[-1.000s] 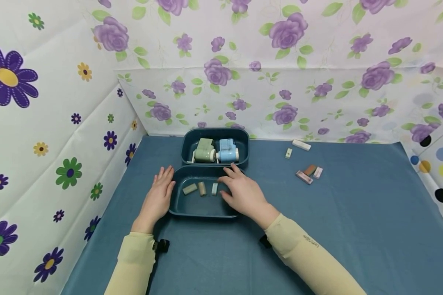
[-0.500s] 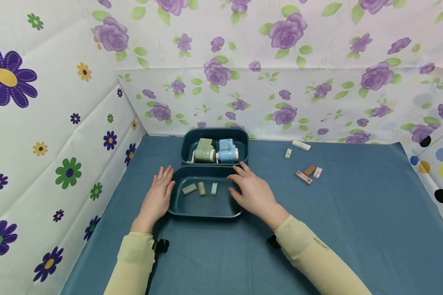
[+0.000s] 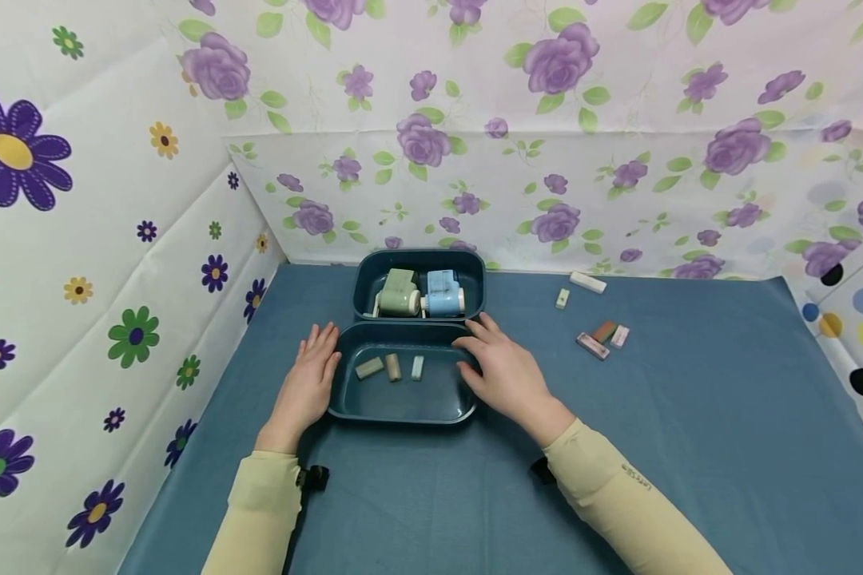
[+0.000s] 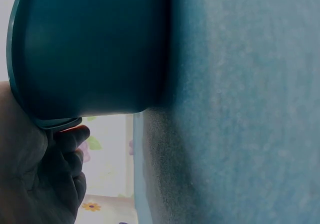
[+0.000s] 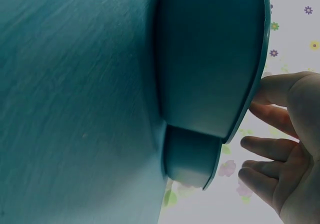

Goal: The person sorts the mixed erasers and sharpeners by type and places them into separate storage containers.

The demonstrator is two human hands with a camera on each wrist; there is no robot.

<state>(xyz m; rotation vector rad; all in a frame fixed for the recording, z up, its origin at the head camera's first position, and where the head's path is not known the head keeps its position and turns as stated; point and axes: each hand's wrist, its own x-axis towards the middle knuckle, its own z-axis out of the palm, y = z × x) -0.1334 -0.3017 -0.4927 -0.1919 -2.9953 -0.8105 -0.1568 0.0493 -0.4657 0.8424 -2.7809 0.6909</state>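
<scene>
My left hand (image 3: pixel 309 375) lies along the left rim of the dark blue front tray (image 3: pixel 403 414), fingers extended forward. In the left wrist view, that hand (image 4: pixel 55 169) is at the tray's edge. My right hand (image 3: pixel 507 374) hovers over the tray's right rim with fingers spread, holding nothing. In the right wrist view, its thumb and index finger overlap the rim. Inside the tray lie a grey-green eraser-like block (image 3: pixel 369 368), a tan one (image 3: pixel 393 368) and a small pale blue one (image 3: pixel 418 368).
Behind stands a second dark blue tray (image 3: pixel 420 257) with a boxy green gadget (image 3: pixel 399 292) and a similar blue one (image 3: pixel 443 293), both white-ended. Several small blocks (image 3: pixel 593 346) lie on the blue cloth to the right. Flowered sheets (image 3: pixel 489 184) rise behind and left.
My right hand has drawn back to the right, from over the tray's inside to its right rim. The left hand and the blocks stay where they were.
</scene>
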